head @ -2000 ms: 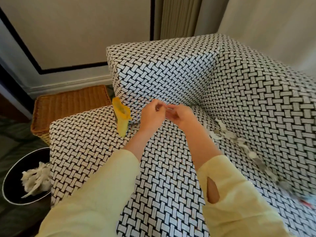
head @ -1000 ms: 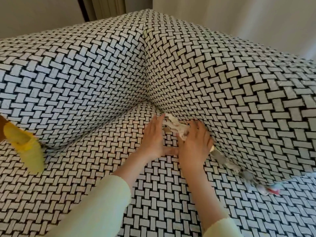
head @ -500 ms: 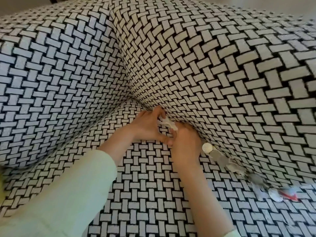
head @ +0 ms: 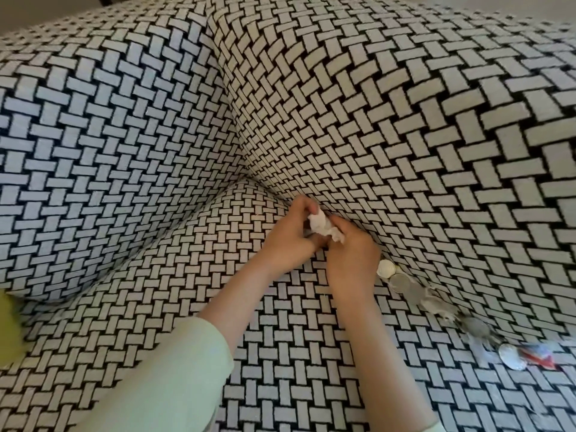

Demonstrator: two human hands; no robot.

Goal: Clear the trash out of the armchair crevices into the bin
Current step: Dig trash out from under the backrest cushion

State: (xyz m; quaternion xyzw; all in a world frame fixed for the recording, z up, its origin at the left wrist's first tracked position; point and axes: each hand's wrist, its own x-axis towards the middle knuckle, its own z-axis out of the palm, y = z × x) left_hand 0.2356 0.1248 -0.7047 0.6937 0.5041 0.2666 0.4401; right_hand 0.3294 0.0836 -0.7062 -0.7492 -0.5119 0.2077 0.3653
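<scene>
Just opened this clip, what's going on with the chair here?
A person is bent over the black-and-white woven armchair. The left hand and right hand together grip a crumpled white tissue right at the crevice where the seat meets the side cushion. More litter lies along that crevice to the right: round pale discs, paper shreds and a red-and-blue wrapper. No bin shows in this view.

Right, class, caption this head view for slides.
Left hand and right hand grip crumpled tissue at the armchair crevice; litter lines the seam.
</scene>
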